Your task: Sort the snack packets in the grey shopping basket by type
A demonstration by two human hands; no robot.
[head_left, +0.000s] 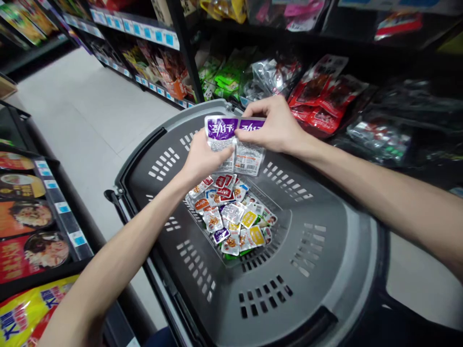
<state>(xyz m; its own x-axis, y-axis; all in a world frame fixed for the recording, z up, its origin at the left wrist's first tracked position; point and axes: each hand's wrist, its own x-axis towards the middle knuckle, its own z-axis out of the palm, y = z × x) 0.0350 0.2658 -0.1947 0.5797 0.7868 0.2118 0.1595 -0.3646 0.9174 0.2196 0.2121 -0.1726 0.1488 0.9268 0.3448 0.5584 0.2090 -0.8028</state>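
Note:
Two small purple-and-white snack packets are held side by side above the far part of a grey shopping basket (325, 270). My left hand (204, 156) is closed on the left snack packet (221, 129), its thumb across the printed back. The right snack packet (248, 156) is pinched at its top by my right hand (273, 123). The packets' inner edges meet; I cannot tell whether they are joined. Below them, a heap of small snack packets (231, 212) in silver, red, yellow, purple and orange lies on the basket's floor.
Shelves with red snack bags (321, 99), green bags (229, 77) and clear-wrapped goods run along the far and right side. At the left stands a low shelf with bowl-shaped food packs (34, 253) and a yellow bag (32, 308). Pale floor tiles (75, 96) show between.

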